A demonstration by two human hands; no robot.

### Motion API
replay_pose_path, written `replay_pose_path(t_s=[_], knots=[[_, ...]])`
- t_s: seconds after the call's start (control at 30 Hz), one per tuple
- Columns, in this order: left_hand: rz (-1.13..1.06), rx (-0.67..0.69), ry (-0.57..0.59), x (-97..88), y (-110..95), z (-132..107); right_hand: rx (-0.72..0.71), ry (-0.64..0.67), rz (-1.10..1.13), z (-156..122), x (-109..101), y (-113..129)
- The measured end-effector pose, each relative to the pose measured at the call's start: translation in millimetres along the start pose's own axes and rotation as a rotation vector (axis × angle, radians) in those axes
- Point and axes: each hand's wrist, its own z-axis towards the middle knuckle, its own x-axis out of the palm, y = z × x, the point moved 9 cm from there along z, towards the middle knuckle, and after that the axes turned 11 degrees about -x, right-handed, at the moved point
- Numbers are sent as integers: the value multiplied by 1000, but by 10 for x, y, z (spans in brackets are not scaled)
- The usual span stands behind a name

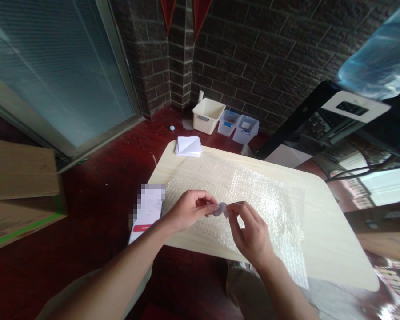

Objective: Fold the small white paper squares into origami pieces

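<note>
A small, thin greyish-purple piece (221, 208) is held up between my two hands in the head view; what it is exactly I cannot make out. Thumb and fingers of my left hand (190, 208) pinch its left end. My right hand (252, 229) pinches the right end with thumb and forefinger. Beneath both hands a sheet of clear bubble wrap (266, 195) lies spread over the pale wooden table (336, 231). Its near part is partly covered by my hands and right forearm.
White papers (188, 146) are stacked at the table's far left corner. A partly blurred white-and-red item (148, 209) lies at the left edge. Beyond the table stand a cream basket (208, 118) and two clear bins (246, 129). A cardboard box (23, 173) is at left, a water dispenser (320, 115) at right.
</note>
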Motion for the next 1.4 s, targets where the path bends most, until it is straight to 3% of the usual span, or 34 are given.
replay_pose_path(t_s=[0.17,0.47,0.8,1.4], knots=[[148,49,2,40,-2,-45,43,-8,20,-14,39,-62],[521,322,-177,47,-295,-191,168,-6,75,-59,142,-158],[531,328,-231,19,-301,-189,397,-17,163,-184,182,-457],[401,336,-280,12,-257,-175,281,40,116,-125,195,-391]])
